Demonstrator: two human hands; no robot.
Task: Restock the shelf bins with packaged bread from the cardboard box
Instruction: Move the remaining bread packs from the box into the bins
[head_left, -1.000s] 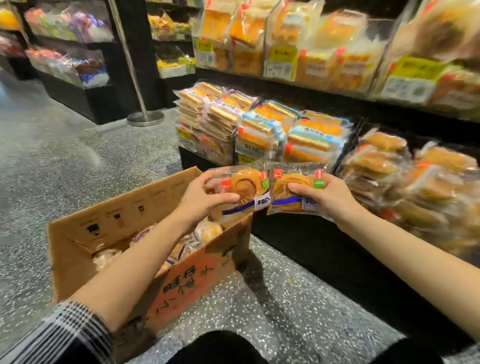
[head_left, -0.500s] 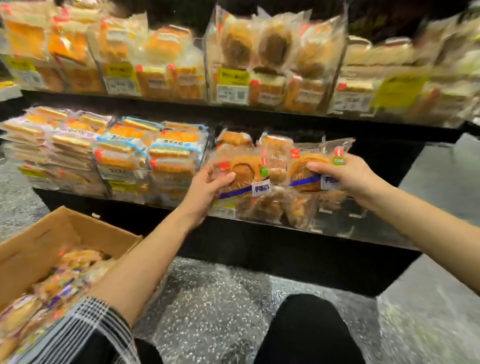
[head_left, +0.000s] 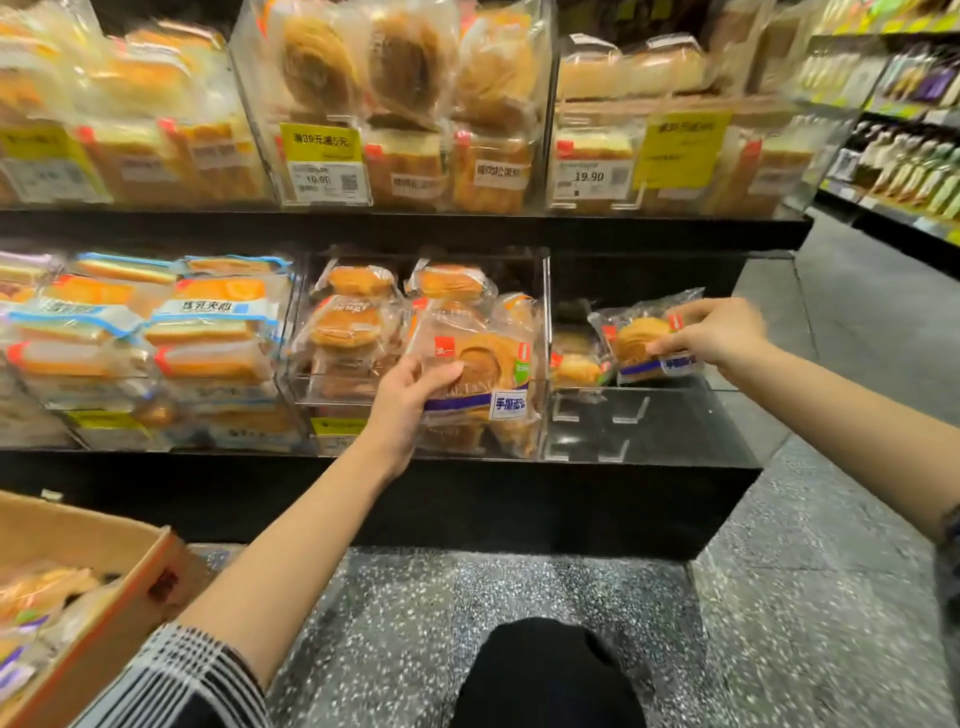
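Bread packets fill both hands at the lower shelf. The left hand (head_left: 410, 400) grips one packaged bread (head_left: 480, 374) by its left edge, thumb across the front of the wrapper and fingers behind, and holds it upright against the front of the middle clear bin (head_left: 546, 312), which is already stacked with similar round pastries in clear wrap. The packet shows a red square label at upper left and a blue band with white lettering along the bottom.

The right hand (head_left: 719, 332) pinches a second packet (head_left: 641, 343) by its right edge between thumb and curled fingers, holding it over the right-hand bin (head_left: 649, 421). That bin holds only a few packets at its left side, beside the divider; much of its clear floor and front wall shows bare. The held packet is just beside those packets; whether it touches them I cannot tell.

The two hands are well apart, one at each bin.

The cardboard box (head_left: 130, 587) sits on the speckled floor (head_left: 519, 587) at lower left, its flap open, with more wrapped bread visible inside. Left of the middle bin, flat sandwich-style packets with blue trim (head_left: 218, 312) are stacked in rows. On the upper shelf (head_left: 415, 228), clear bins hold larger loaves and swirled pastries, with yellow price tags (head_left: 320, 143) on their fronts. A checked sleeve (head_left: 176, 680) covers the left upper arm.
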